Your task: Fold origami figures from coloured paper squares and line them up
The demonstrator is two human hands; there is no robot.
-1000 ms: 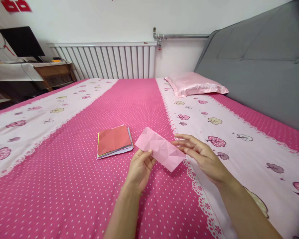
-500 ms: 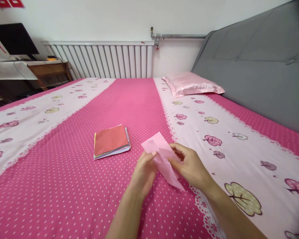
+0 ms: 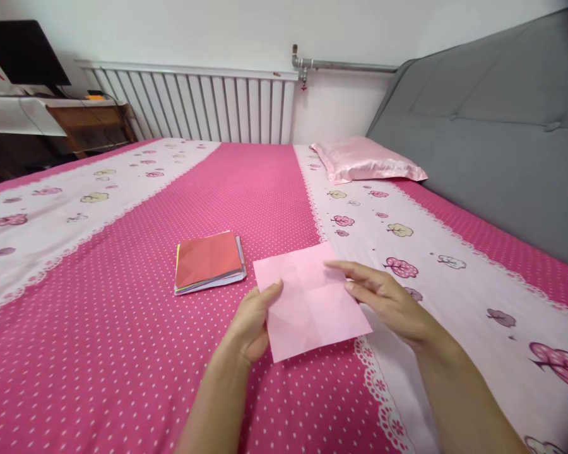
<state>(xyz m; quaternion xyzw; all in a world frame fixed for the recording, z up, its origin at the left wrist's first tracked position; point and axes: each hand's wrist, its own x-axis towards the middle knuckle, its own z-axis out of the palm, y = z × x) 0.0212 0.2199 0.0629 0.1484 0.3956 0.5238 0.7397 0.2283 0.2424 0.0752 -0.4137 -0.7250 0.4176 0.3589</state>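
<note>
A square sheet of pink paper [image 3: 307,302] with crossing crease lines lies spread between my hands, above the bed. My left hand [image 3: 253,318] grips its left edge, thumb on top and the other fingers underneath, mostly hidden. At the right edge, my right hand [image 3: 388,299] holds the sheet, its thumb and index finger showing on the upper face. Left of the sheet, a stack of coloured paper [image 3: 211,261] with a red sheet on top rests on the bedspread.
The bedspread [image 3: 123,353] is pink with white dots and tree-printed bands. A pink pillow [image 3: 364,161] lies near the grey headboard [image 3: 483,132]. Along the wall is a white radiator [image 3: 194,107]; a desk with a monitor [image 3: 23,53] stands at far left.
The pink paper was partly folded and tilted; now it is opened out into a nearly flat square. My hands have moved apart to its two sides, and the view has shifted slightly.
</note>
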